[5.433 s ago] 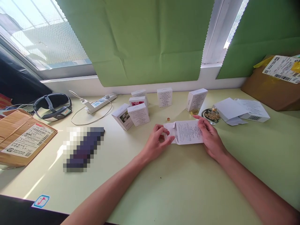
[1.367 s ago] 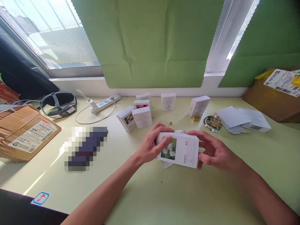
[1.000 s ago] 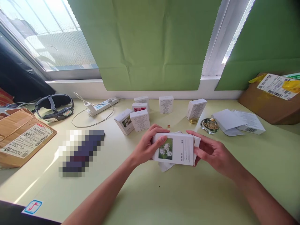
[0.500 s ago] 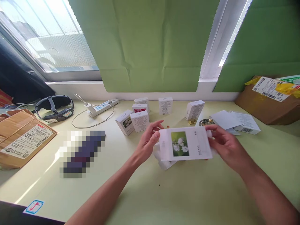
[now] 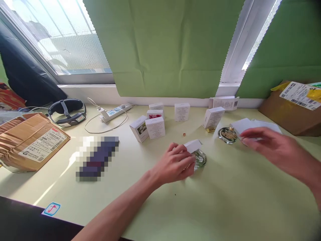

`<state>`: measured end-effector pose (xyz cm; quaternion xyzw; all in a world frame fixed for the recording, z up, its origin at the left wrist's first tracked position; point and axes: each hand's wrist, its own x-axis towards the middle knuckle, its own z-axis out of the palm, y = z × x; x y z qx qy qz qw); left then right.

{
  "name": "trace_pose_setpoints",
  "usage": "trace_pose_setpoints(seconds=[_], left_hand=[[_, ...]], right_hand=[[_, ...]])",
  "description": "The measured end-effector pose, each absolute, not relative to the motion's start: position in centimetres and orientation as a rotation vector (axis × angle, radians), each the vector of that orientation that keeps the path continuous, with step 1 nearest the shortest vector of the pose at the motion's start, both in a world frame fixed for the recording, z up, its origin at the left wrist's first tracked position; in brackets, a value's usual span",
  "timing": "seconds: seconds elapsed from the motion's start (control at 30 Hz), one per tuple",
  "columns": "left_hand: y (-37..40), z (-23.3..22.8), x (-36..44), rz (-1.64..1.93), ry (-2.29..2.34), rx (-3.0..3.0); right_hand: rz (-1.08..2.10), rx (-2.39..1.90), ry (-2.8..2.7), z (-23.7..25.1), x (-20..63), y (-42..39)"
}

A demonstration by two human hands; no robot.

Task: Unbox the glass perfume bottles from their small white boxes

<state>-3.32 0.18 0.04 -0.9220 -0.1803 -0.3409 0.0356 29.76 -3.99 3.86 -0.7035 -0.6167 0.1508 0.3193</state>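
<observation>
Left hand (image 5: 177, 162), grip closed on a glass bottle (image 5: 199, 158) with white insert (image 5: 192, 146), mid-worktop (image 5: 225, 201). Right hand (image 5: 273, 149), grip open and empty, hovers near the worktop's right edge; the near edge offers free room.

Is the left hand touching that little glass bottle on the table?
Touching. The head view shows the left hand with its fingers laid right against the glass bottle and the white insert, no gap between them.
</observation>
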Motion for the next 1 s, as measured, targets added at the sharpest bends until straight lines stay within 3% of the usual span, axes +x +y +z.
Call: trace_pose_setpoints(seconds=[0.07, 0.2, 0.33, 0.47, 0.63, 0.8, 0.87, 1.0], left_hand=[[1.2, -0.3, -3.9, -0.992, -0.842, -2.794], [3.2, -1.4, -5.1, -0.889, -1.296, -2.743], [4.4, -2.3, -5.9, -0.806, -1.475, -2.807], [4.5, -2.1, -6.0, -1.045, -1.677, -2.718], [4.4, -1.8, -6.0, -1.114, -2.054, -2.815], [4.5, -1.4, -5.7, -1.315, -2.28, -2.875], [4.2, -0.9, -5.4, -1.565, -2.357, -2.951], [3.4, -0.1, -4.7, -2.441, -2.255, -3.121]], right_hand=[[0.704, -1.58, -2.113, 2.4, 25.3, -4.3], [0.824, -1.344, -2.359, -0.9, 19.5, -3.2], [0.989, -1.361, -2.17, -2.3, 19.7, -2.7], [1.325, -1.25, -1.825, -1.9, 22.7, -3.4], [1.722, -0.959, -1.595, -1.4, 25.2, -3.9], [1.925, -0.595, -1.269, -1.1, 25.3, -4.0], [1.93, -0.506, -1.188, -0.8, 25.4, -4.0], [1.912, -0.539, -1.171, -0.9, 25.8, -4.0]])
